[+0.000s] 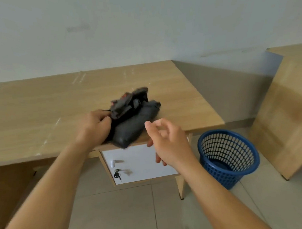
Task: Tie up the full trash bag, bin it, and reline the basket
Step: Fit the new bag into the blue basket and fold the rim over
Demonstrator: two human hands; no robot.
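Note:
A bundle of black trash bags (134,119) lies at the front edge of the wooden desk (36,109), with a loose crumpled bag on top of a folded pack. My left hand (94,126) grips the left side of the bundle. My right hand (165,142) hovers just right of the pack, fingers apart and curled, holding nothing. The blue plastic mesh basket (228,156) stands unlined on the floor to the right of the desk.
Below the desk edge is a white drawer front (142,166) with a knob and keys (117,174) hanging in the lock. A wooden board (289,113) leans at the right, behind the basket. The floor is tiled.

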